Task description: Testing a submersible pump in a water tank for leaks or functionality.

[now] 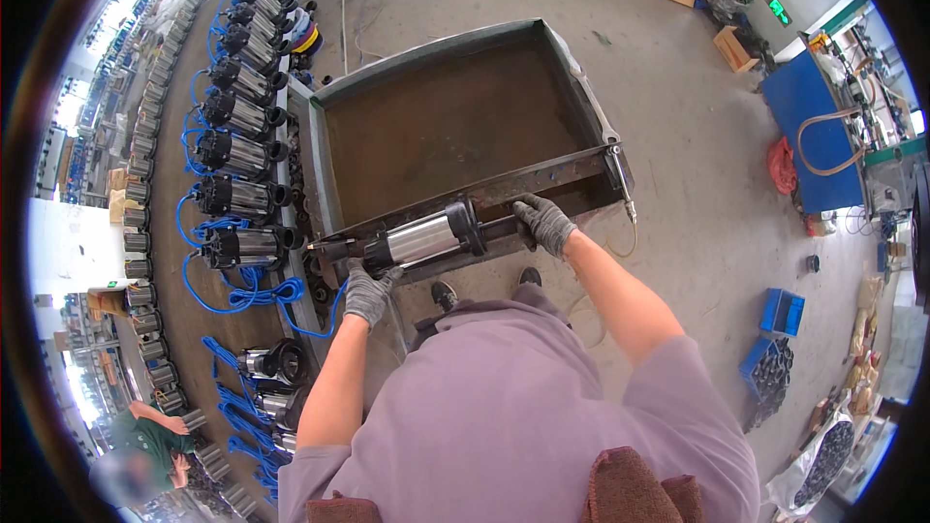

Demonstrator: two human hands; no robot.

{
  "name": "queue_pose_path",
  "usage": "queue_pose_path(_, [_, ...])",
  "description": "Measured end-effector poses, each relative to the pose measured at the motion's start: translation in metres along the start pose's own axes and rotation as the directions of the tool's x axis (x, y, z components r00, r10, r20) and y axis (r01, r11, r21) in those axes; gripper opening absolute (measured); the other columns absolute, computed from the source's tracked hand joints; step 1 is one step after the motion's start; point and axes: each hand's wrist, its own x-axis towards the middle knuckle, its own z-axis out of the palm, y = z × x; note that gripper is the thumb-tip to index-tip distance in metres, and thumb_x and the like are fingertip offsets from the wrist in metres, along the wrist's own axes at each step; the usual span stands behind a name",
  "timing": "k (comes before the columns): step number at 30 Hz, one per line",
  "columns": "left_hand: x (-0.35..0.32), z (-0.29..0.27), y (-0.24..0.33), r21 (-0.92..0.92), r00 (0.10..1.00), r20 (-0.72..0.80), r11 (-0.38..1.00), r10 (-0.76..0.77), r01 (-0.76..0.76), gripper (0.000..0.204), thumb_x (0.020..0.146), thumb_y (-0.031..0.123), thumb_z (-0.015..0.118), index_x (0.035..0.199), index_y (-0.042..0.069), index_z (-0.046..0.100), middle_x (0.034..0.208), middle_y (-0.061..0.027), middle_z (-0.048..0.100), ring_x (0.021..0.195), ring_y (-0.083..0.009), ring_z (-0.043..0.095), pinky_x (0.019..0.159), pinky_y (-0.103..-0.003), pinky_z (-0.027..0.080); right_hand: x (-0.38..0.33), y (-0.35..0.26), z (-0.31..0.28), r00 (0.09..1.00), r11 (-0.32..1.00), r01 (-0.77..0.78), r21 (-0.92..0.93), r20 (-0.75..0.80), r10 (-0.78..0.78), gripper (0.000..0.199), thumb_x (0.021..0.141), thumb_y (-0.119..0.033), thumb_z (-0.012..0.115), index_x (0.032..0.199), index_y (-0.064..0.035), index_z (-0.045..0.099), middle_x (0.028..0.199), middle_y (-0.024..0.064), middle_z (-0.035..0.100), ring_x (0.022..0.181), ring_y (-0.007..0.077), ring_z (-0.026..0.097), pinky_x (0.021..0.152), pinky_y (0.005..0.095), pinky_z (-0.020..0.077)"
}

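Observation:
A submersible pump [418, 241] with a shiny steel barrel and black ends lies across the near edge of a metal water tank [387, 60]. My left hand [366, 296], in a grey glove, grips the pump's left black end from the near side. A blue cable [336, 308] hangs beside that hand. At the pump's right end, my gloved right hand [546, 224] has its fingers curled over a dark pipe-like part [499, 227]. Its palm side is hidden. Brown, murky water [450, 126] fills the tank beyond the pump.
On my left, several similar pumps [237, 196] with coiled blue cables stand in a row. A hose with a metal fitting [628, 196] hangs at the tank's right corner. Blue bins [781, 312] and a blue bench [812, 131] are at right. A person [145, 446] works at lower left.

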Motion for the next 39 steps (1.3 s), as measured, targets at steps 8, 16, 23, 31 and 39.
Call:
queue_pose_path(8, [-0.006,-0.002,0.019,-0.051,1.0,0.004,0.999,0.008,-0.008,0.077,0.079,0.019,0.09,0.14,0.005,0.046,0.124,-0.0119,0.063,0.109,-0.0243,0.058,0.1,-0.036,0.048,0.001,0.011,-0.011,0.97,0.869,0.232,-0.438,0.165,-0.176,0.051,0.094,-0.005,0.059,0.145,-0.0072,0.053,0.099,0.0086,0.069,0.08,0.0179,0.065,0.074,0.0329,0.0559])
queue_pose_path(16, [-0.01,-0.004,0.033,-0.125,1.0,-0.008,0.992,-0.015,0.014,0.08,0.075,0.012,0.093,0.14,0.004,0.046,0.123,-0.0099,0.063,0.105,-0.0218,0.057,0.097,-0.034,0.049,-0.002,-0.019,-0.004,0.949,0.912,-0.299,0.281,0.19,0.252,0.045,0.1,-0.035,0.069,0.128,-0.001,0.06,0.101,0.0113,0.071,0.076,0.018,0.07,0.068,0.0364,0.0615])
queue_pose_path(23, [-0.011,-0.006,0.033,-0.043,0.997,0.032,0.997,-0.069,0.07,0.097,0.077,0.023,0.093,0.15,0.0,0.035,0.133,-0.016,0.059,0.118,-0.0258,0.057,0.107,-0.035,0.046,0.003,-0.009,-0.014,0.98,0.891,0.155,-0.426,0.182,-0.083,0.047,0.095,-0.029,0.077,0.131,-0.0029,0.064,0.098,0.0076,0.072,0.08,0.0142,0.067,0.072,0.0298,0.0581])
queue_pose_path(31, [-0.012,-0.001,0.027,-0.281,0.995,0.023,0.955,-0.093,0.095,0.076,0.085,0.027,0.087,0.142,0.003,0.043,0.129,-0.0118,0.06,0.11,-0.0239,0.056,0.1,-0.035,0.05,0.007,-0.012,0.013,0.983,0.977,-0.17,-0.131,-0.091,0.159,0.028,0.104,-0.022,0.061,0.126,-0.0079,0.067,0.095,0.008,0.07,0.069,0.0193,0.066,0.064,0.0335,0.0565])
queue_pose_path(39, [-0.006,0.006,0.015,-0.846,0.961,0.175,0.467,-0.213,0.257,0.076,0.077,0.011,0.092,0.138,0.006,0.046,0.12,-0.0067,0.063,0.108,-0.0182,0.058,0.094,-0.03,0.052,0.002,0.002,-0.018,0.779,0.358,0.604,-0.712,0.431,-0.455,0.04,0.092,0.002,0.06,0.131,-0.0048,0.065,0.132,0.0156,0.065,0.112,0.0317,0.066,0.1,0.0361,0.0528])
